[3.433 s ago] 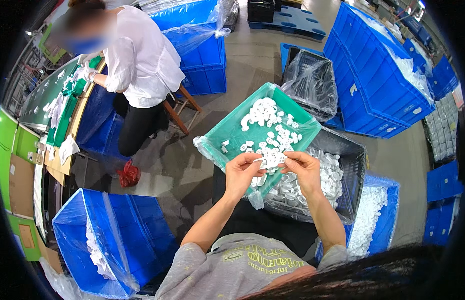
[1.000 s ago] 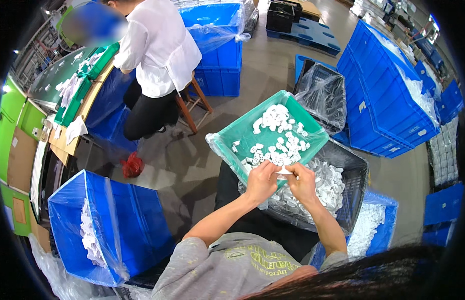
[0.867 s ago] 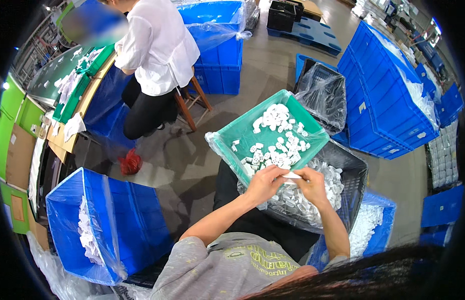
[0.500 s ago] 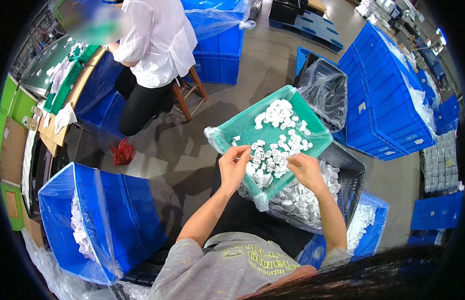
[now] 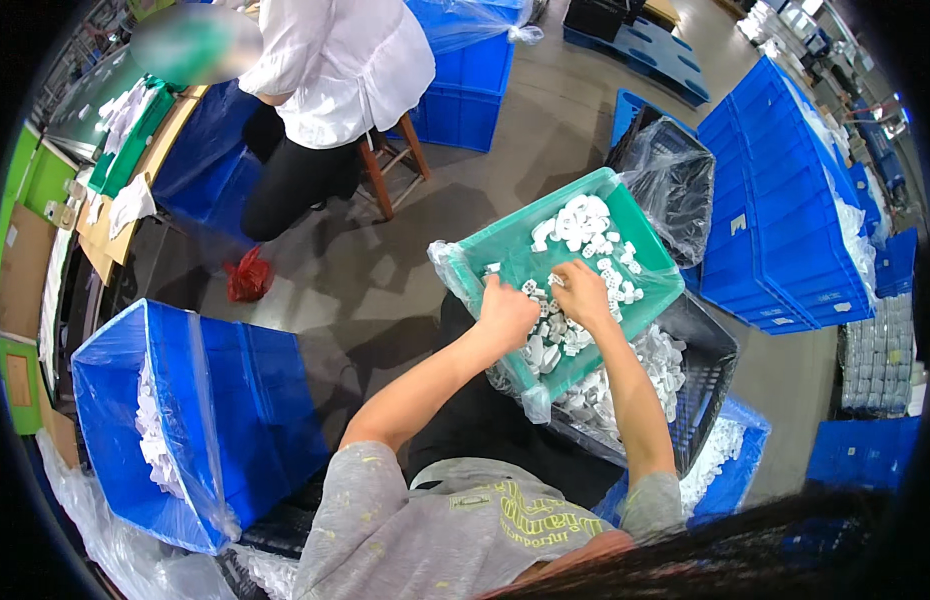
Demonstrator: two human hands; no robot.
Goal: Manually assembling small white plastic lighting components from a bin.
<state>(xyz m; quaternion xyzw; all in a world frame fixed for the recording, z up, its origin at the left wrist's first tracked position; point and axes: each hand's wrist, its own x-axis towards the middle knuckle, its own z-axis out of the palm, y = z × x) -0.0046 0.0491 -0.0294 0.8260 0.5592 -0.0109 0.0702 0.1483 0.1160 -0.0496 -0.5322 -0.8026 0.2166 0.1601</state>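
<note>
A green tray (image 5: 639, 315) lined with clear plastic sits over my lap, holding small white plastic pieces (image 5: 583, 222) in loose groups, some with holes. My left hand (image 5: 507, 312) is over the tray's left part, fingers curled together. Just beyond its fingertips is a small white piece; whether they touch it or hold another is hidden. My right hand (image 5: 583, 295) is over the middle, thumb and fingers closed on a small white plastic piece with holes.
Under the tray's right side stands a black crate (image 5: 720, 345) full of white pieces. A lined blue bin (image 5: 255, 420) is at left, tall blue bins (image 5: 775, 200) at right. A person in a white top (image 5: 340, 70) sits by a stool (image 5: 393, 175) at a bench. A red bag (image 5: 248, 275) lies on the floor.
My left hand has moved further into the tray's left side and curled. The right hand has come left toward it, now with a piece in its fingers. The whole view has shifted slightly.
</note>
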